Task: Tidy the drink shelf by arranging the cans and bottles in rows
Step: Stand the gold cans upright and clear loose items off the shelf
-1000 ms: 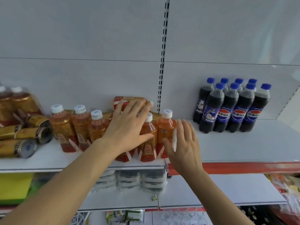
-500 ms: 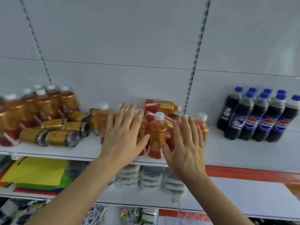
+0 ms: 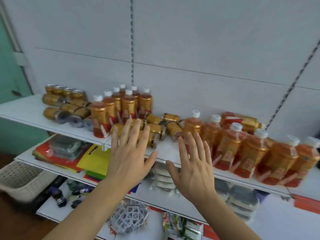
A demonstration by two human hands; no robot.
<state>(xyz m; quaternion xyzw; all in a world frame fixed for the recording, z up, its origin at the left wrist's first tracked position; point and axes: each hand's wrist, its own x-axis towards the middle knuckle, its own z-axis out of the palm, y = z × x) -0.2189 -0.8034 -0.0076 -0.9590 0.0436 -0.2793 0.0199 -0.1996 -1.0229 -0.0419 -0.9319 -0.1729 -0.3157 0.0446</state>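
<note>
Both hands hovered with fingers spread and straight, grasping nothing. Toppled gold cans (image 3: 152,129) lay just beyond the left hand's (image 3: 129,158) fingers on the shelf (image 3: 166,153). Upright orange bottles (image 3: 249,149) stood right of the right hand's (image 3: 194,168) fingers, one bottle (image 3: 242,121) lying behind them.

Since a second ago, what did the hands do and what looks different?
The left hand let go of the orange bottles and both hands swung left toward the lying gold cans. The right hand came off the bottles too. The view turned left, so the dark cola bottles dropped out of sight. Both hands stay open, holding nothing.
</note>
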